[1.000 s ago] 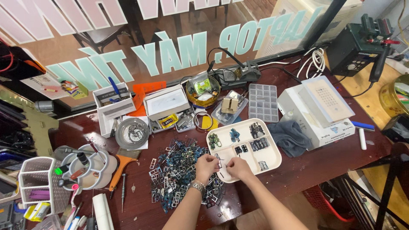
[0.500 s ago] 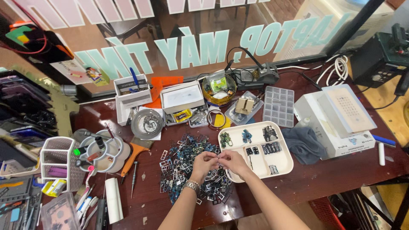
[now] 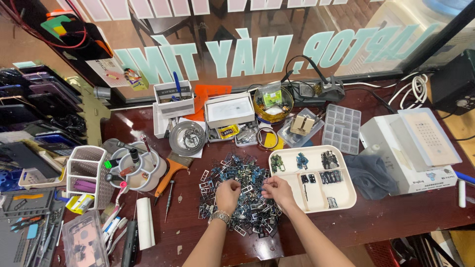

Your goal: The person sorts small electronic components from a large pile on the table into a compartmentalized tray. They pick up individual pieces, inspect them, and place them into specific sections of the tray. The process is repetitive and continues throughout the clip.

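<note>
Both hands are working in a pile of small metal frames (image 3: 237,190) that is lying near the front edge of the table (image 3: 396,217), about midway along it. The left hand (image 3: 227,195) is resting on the pile with its fingers curled down into the pieces, closed loosely on them; which piece it is gripping cannot be told. The right hand (image 3: 278,190) is sitting at the right rim of the pile, fingertips pinched together on a small dark part (image 3: 263,185) too tiny to make out. Just beside that hand a cream tray (image 3: 346,198) with compartments is holding sorted little parts. A grey cloth (image 3: 371,175) is lying right of the tray, touching a white box (image 3: 396,148) near the right edge. Towards the left edge a white holder (image 3: 136,170) is standing with pens, and an orange-handled brush (image 3: 168,175) is leaning beside it. A clear compartment box (image 3: 341,128) is lying behind the tray, towards the back edge
</note>
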